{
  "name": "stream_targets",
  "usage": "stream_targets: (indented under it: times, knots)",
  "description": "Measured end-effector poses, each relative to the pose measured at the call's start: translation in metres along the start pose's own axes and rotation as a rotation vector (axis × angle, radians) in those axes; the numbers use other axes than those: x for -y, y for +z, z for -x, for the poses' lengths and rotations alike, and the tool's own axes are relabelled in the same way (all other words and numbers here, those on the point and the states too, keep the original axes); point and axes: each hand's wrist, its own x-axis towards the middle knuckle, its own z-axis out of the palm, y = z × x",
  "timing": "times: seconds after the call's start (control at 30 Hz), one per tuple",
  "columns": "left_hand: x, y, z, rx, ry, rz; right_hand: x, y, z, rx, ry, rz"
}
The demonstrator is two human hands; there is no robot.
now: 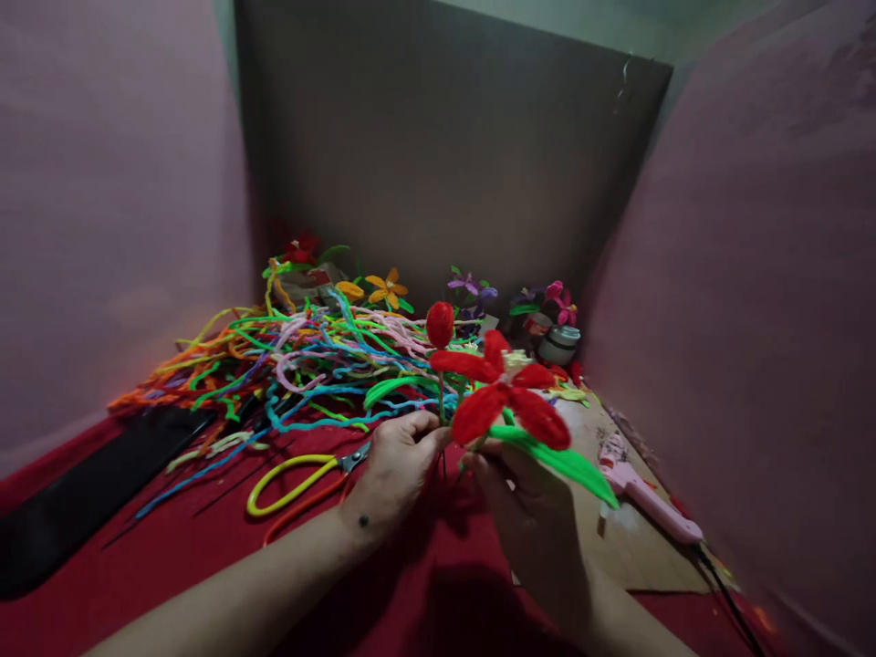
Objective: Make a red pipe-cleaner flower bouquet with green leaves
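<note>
Between my hands stand a red pipe-cleaner flower (540, 415) with a pale centre and, to its left, a red pipe-cleaner bud (440, 325) on a thin stem. My left hand (403, 461) is closed, its thumb and fingers pinching the bud's stem. The flower's stem is pinched low down by my right hand (526, 497), whose fingers are partly hidden. One green leaf (568, 465) stretches right over my right hand, and another green leaf (397, 391) arches left behind my left hand. Scissors (294, 461) with yellow and orange handles lie beside my left wrist.
A heap of coloured pipe cleaners (335, 356) spreads behind my hands. At right, a pink glue gun (650, 502) with a black cord rests on cardboard (616, 557). A black strap-like object (88, 493) lies left. Finished-looking flowers (388, 287) and a jar (559, 344) stand along the back wall.
</note>
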Motion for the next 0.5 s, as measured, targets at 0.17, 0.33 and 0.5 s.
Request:
stream_targets:
  times: [0.17,0.33,0.5]
  knots:
    - [0.001,-0.002,0.003,0.000,0.127,-0.273,-0.004,0.010,-0.006,0.043,0.036,-0.036]
    - [-0.002,-0.004,0.003,0.007,0.140,-0.382,-0.010,0.010,-0.010,0.058,0.070,-0.068]
    - [0.000,-0.004,0.002,0.035,0.067,-0.142,-0.013,0.008,-0.013,0.059,0.128,-0.104]
